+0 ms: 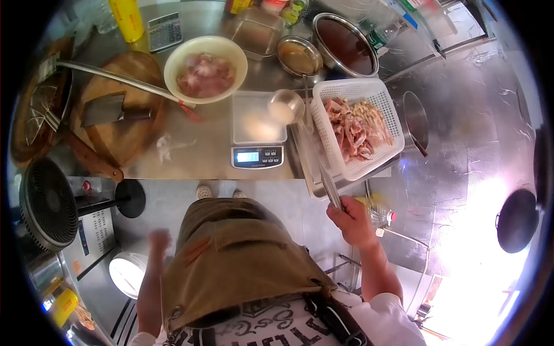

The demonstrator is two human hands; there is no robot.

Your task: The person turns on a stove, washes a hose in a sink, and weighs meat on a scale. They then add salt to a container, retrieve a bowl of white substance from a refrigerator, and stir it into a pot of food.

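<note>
Right hand point(350, 220) grips the ladle point(285, 107), best kept level at the scale point(257, 157); left hand point(160, 239), below the scale, is too blurred to tell open or closed.

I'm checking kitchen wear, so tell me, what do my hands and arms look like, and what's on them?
Your right hand is bare, with no glove or watch showing, and the forearm is uncovered up to a short white sleeve. Your left hand looks gloveless too, but it's blurred, so I can't tell about rings.
</note>
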